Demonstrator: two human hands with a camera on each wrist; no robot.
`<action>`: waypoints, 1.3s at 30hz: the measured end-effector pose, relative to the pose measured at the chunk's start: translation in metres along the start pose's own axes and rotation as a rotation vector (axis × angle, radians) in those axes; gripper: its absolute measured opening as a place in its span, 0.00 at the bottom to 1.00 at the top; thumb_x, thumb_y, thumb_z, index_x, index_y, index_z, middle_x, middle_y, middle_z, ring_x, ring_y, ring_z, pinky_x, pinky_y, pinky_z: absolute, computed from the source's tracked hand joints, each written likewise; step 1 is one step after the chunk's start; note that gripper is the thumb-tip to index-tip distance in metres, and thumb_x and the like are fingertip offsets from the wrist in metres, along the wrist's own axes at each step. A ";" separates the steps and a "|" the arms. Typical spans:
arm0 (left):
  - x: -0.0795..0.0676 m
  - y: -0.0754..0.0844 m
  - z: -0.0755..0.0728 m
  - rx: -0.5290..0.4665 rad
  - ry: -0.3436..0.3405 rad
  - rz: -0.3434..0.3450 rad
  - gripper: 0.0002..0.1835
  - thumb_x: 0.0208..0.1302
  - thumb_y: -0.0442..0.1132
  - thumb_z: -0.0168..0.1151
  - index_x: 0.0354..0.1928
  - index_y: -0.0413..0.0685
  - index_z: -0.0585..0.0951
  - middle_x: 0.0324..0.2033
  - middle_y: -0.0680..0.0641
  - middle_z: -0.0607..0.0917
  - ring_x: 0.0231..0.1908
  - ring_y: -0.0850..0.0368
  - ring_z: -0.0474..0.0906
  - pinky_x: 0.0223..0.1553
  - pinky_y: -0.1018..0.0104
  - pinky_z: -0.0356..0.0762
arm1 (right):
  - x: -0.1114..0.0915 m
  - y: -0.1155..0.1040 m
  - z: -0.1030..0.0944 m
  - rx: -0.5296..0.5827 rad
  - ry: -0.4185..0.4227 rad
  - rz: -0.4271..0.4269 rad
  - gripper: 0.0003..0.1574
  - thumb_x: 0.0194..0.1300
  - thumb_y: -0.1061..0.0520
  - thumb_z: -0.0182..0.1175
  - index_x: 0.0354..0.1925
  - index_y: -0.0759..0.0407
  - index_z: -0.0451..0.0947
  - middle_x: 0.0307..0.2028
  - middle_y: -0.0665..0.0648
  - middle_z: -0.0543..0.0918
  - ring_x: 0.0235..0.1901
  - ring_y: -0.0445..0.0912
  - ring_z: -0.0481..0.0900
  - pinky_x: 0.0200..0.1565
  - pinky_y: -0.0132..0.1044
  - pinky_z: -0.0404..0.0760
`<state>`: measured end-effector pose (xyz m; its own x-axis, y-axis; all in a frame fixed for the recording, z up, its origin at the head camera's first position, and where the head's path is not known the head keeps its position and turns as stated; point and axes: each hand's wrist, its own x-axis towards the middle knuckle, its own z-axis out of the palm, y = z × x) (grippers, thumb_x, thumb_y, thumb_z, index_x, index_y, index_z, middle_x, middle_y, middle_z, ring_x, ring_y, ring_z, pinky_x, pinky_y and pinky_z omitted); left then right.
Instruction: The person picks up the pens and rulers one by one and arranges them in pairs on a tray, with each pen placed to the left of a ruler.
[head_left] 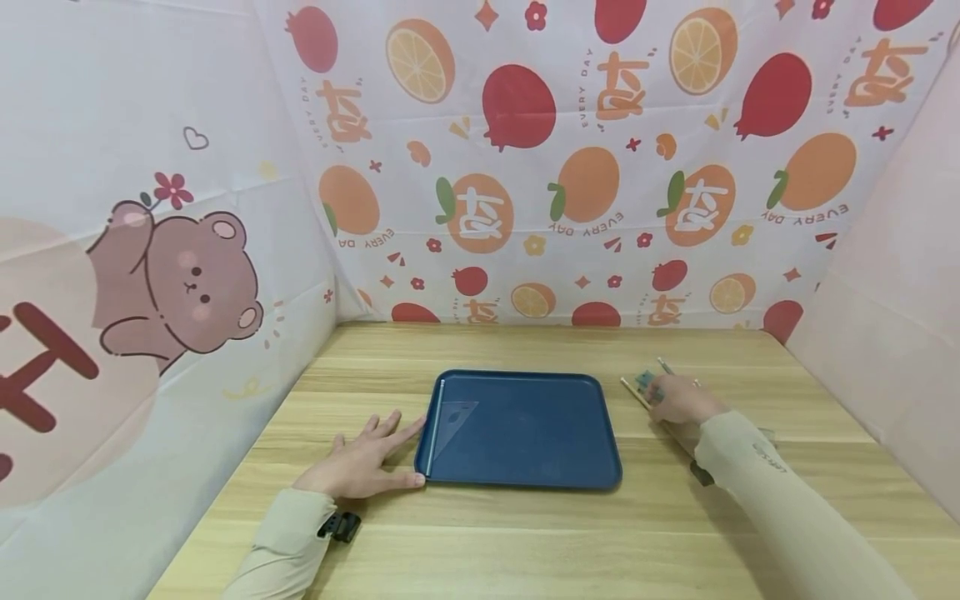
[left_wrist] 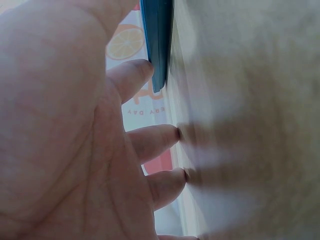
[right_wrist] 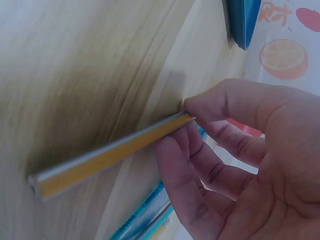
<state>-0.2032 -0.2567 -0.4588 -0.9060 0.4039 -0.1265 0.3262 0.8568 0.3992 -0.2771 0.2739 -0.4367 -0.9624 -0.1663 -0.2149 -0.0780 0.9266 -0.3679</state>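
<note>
Evidently clamped: our right hand (head_left: 682, 400) pinches an orange pencil with a pale stripe (right_wrist: 112, 157) between thumb and fingertips, close to one end. We judge that end-hold the weak spot; most of the length sticks out past the pinch, so it could swivel or droop if the thumb eased. Just beside those fingers lie a teal-edged strip (right_wrist: 145, 215) and a white-tipped stick (head_left: 664, 366), likely another pencil; a stray knuckle could nudge either and set the stick rolling.

Pose, right: forearm reaching forward, back of hand up, fingers bent.

Pose, left: we note the left hand (head_left: 363, 467) palm down, fingers spread apart, gripping nothing. Thumb at the near corner of the blue tray (head_left: 525, 425), index at its rim, other tips resting on the wooden table (head_left: 480, 542). Too hard a push there could slide the tray toward our right hand.

Just past the left fingertips, inside the tray: a clear set square (head_left: 448, 432) and a slim pale rod (head_left: 436, 429), kind uncertain.
</note>
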 end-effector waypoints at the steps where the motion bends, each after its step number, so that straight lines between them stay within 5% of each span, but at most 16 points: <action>1: 0.000 0.000 0.000 0.001 -0.002 -0.001 0.53 0.64 0.72 0.68 0.86 0.65 0.60 0.84 0.30 0.57 0.81 0.17 0.47 0.64 0.04 0.41 | -0.001 0.000 0.000 -0.001 0.003 -0.006 0.23 0.67 0.59 0.68 0.58 0.66 0.79 0.58 0.73 0.83 0.43 0.55 0.80 0.44 0.48 0.84; 11: 0.001 0.001 -0.002 0.001 -0.004 -0.001 0.52 0.65 0.72 0.68 0.86 0.65 0.59 0.84 0.30 0.56 0.81 0.17 0.46 0.64 0.04 0.40 | -0.001 -0.002 0.007 0.261 -0.025 -0.035 0.23 0.71 0.62 0.64 0.60 0.72 0.76 0.27 0.55 0.83 0.23 0.41 0.80 0.32 0.34 0.86; 21: 0.000 0.002 -0.002 0.004 -0.005 -0.003 0.52 0.65 0.71 0.69 0.86 0.65 0.60 0.84 0.30 0.56 0.81 0.17 0.47 0.65 0.05 0.41 | 0.003 -0.003 0.015 0.466 -0.046 -0.029 0.28 0.73 0.61 0.62 0.65 0.74 0.70 0.30 0.55 0.80 0.27 0.43 0.83 0.35 0.38 0.90; 27: 0.001 0.002 -0.002 0.001 -0.004 0.005 0.53 0.65 0.71 0.69 0.86 0.65 0.60 0.83 0.29 0.56 0.80 0.16 0.47 0.63 0.03 0.41 | 0.001 -0.009 0.013 0.560 -0.054 -0.030 0.31 0.73 0.61 0.61 0.68 0.76 0.68 0.42 0.62 0.83 0.37 0.45 0.84 0.39 0.40 0.90; 39: 0.001 0.001 -0.001 -0.007 -0.004 -0.006 0.52 0.65 0.71 0.69 0.86 0.65 0.60 0.84 0.30 0.55 0.81 0.17 0.47 0.63 0.03 0.40 | 0.006 -0.028 0.014 0.725 -0.098 -0.022 0.34 0.77 0.62 0.59 0.73 0.73 0.61 0.40 0.58 0.84 0.36 0.42 0.82 0.42 0.36 0.90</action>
<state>-0.2036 -0.2558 -0.4580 -0.9068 0.4001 -0.1324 0.3191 0.8571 0.4044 -0.2774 0.2419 -0.4404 -0.9321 -0.2436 -0.2682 0.1275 0.4723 -0.8722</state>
